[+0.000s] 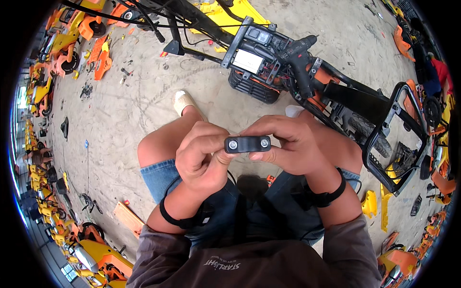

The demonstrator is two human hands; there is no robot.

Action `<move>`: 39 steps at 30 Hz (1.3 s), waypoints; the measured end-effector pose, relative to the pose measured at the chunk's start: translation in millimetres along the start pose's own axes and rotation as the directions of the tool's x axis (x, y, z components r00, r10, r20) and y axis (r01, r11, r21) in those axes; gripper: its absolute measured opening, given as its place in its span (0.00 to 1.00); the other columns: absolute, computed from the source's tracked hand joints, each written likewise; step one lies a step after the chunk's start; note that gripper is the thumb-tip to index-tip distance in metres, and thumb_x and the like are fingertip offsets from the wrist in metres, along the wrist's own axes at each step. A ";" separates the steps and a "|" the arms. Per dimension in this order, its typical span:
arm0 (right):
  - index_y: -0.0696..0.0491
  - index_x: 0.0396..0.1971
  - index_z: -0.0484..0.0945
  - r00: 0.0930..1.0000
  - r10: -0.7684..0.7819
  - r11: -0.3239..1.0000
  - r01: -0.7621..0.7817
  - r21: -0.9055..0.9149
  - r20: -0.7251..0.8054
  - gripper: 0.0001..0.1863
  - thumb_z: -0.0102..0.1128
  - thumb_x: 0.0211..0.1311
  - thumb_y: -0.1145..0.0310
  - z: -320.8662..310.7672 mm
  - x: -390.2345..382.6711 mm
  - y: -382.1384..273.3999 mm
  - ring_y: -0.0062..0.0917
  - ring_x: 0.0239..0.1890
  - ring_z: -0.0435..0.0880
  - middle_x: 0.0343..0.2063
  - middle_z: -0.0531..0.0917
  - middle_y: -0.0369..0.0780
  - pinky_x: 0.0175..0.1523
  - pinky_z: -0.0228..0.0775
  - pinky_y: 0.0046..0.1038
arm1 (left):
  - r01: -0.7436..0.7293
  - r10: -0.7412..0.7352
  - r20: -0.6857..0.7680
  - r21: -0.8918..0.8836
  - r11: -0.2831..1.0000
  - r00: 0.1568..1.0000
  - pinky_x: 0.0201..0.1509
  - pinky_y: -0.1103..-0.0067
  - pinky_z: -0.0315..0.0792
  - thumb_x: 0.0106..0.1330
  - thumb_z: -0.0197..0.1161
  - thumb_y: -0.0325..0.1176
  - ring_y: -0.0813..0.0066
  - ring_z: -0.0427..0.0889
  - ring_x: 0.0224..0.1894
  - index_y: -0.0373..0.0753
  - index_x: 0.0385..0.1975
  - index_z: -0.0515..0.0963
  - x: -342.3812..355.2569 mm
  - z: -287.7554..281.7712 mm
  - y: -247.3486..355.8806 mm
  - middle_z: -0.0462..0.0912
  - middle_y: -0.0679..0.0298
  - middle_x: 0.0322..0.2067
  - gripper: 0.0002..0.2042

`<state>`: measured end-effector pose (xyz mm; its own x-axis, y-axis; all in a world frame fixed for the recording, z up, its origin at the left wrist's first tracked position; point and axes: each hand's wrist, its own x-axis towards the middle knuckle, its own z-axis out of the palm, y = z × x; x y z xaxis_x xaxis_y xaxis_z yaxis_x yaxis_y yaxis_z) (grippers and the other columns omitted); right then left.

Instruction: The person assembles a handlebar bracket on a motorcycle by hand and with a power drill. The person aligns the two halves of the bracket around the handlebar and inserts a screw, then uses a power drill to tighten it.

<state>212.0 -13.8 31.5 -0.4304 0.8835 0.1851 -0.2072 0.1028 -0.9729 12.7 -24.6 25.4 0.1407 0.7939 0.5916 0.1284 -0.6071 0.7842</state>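
Note:
Between my two hands, above my lap, is a small black clamp bracket (pixel 248 144) with a silver bolt head at each end. My left hand (pixel 202 156) pinches its left end with thumb and fingers. At its right end, the thumb and forefinger of my right hand (pixel 288 144) grip it too. Just beyond my hands stands a stripped scooter frame (pixel 357 98) with bare wiring and a battery box. A black cordless drill (pixel 301 65) lies across the top of that frame, apart from both hands.
A yellow body panel (pixel 230 17) lies behind the frame. Orange panels (pixel 102 62) and small loose parts are scattered over the concrete floor at left. Yellow plastic pieces (pixel 370 204) lie at right. Rows of yellow and orange scooters (pixel 53 192) line both sides.

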 end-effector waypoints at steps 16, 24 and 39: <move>0.58 0.33 0.81 0.955 -0.292 0.914 0.268 -0.304 -0.039 0.08 0.68 0.53 0.74 -5.6 -3.8 -1.3 0.33 0.33 0.82 0.32 0.84 0.42 0.37 0.74 0.28 | 0.263 -0.259 0.057 -0.328 0.907 0.964 0.47 0.76 0.70 0.54 0.75 0.36 0.70 0.76 0.41 0.30 0.55 0.70 -2.6 7.8 2.0 0.77 0.56 0.41 0.31; 0.57 0.33 0.80 0.963 -0.266 0.871 0.257 -0.419 0.038 0.07 0.66 0.55 0.72 1.7 -1.1 8.9 0.36 0.31 0.82 0.31 0.82 0.43 0.35 0.73 0.30 | 0.297 -0.276 0.157 -0.126 0.947 0.948 0.49 0.76 0.71 0.50 0.76 0.33 0.70 0.77 0.43 0.32 0.54 0.72 2.6 5.2 0.8 0.77 0.58 0.41 0.30; 0.61 0.31 0.79 0.934 0.184 0.892 -0.290 0.346 0.308 0.13 0.55 0.68 0.65 0.8 -5.1 -10.6 0.25 0.25 0.78 0.25 0.80 0.40 0.31 0.69 0.24 | 0.374 -0.252 0.325 -0.400 0.837 0.912 0.44 0.79 0.70 0.51 0.75 0.32 0.74 0.76 0.38 0.33 0.42 0.81 6.5 -6.8 6.6 0.77 0.62 0.38 0.19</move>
<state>215.7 -19.8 41.0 -0.7101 0.7031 0.0367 -0.3646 -0.3226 -0.8735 7.8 -23.2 35.7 0.4145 0.8656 0.2810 -0.2326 -0.1977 0.9522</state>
